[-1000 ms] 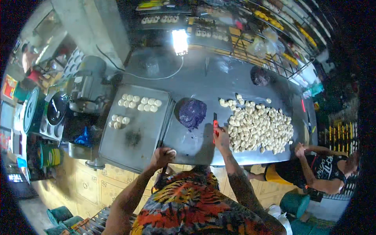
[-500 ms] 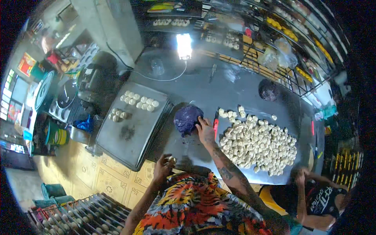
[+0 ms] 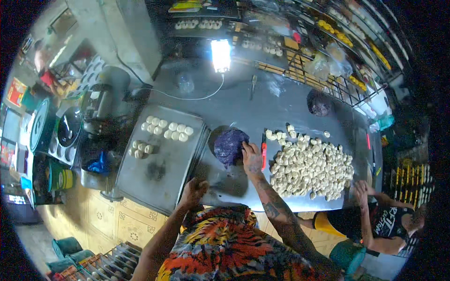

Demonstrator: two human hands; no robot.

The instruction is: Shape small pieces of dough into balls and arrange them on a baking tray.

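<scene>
"Purple mass (image 3: 229, 146) on the table (image 3: 215, 111): step?"
"Seemingly gathering; your right hand (image 3: 252, 160) is at its right edge, pinch unclear. Your left hand (image 3: 195, 190) is curled, contents hidden."
"Next?"
"Probably calls for a firm pinch."

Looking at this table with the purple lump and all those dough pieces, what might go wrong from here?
The right hand, at the purple lump, is close beside the red cutter; it might get nicked if the blade is out, which I can't tell. The nearest dough pieces lie close to the table's front edge and could get knocked off. The lamp's cord crosses the table and might get snagged.
</scene>
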